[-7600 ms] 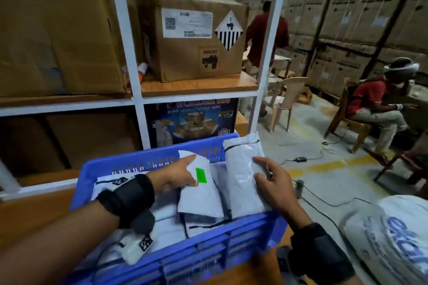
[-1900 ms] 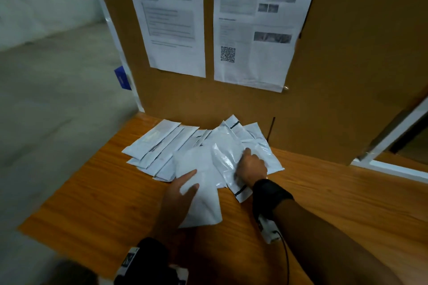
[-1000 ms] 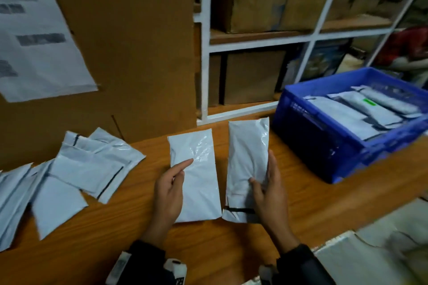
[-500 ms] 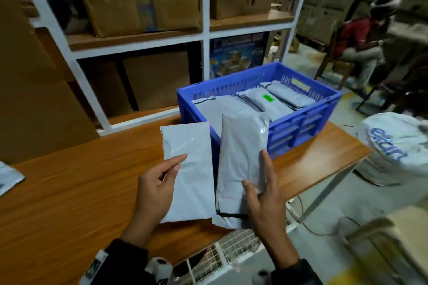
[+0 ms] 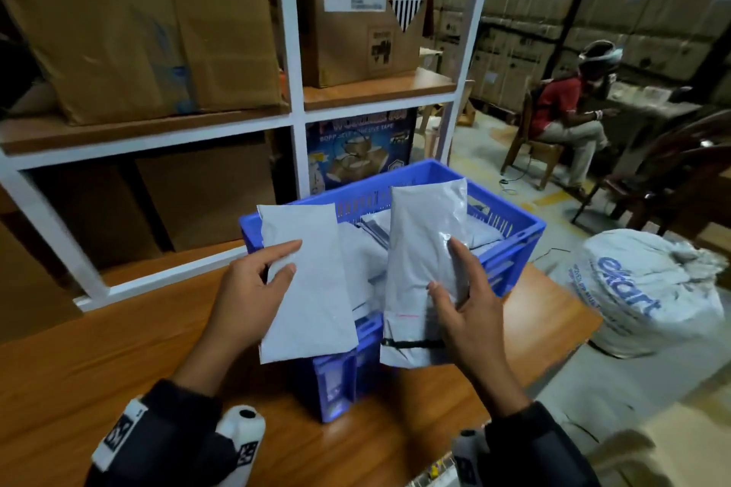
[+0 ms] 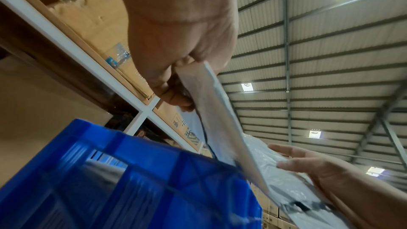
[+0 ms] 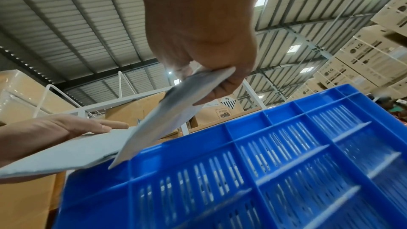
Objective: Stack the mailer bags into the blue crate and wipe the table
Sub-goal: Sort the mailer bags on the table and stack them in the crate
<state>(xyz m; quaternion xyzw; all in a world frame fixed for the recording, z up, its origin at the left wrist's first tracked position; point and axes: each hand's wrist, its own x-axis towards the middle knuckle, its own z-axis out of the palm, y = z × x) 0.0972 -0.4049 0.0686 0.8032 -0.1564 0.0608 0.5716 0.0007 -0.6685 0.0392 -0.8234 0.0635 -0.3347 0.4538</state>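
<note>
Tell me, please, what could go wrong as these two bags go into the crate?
The crate already holds a heap of bags, so new ones may slide off. It sits near the table corner, so a push could shift it. The right hand holds its glossy bag loosely; it might slip.

I read "ekart" in blue on the white sack (image 5: pixel 648 289), "LG" on the stacked cartons (image 7: pixel 363 53), "UN3480" on the shelf box (image 7: pixel 222 111), and "ADHESIVE TAPE" on the tape box (image 5: pixel 360 150).
</note>
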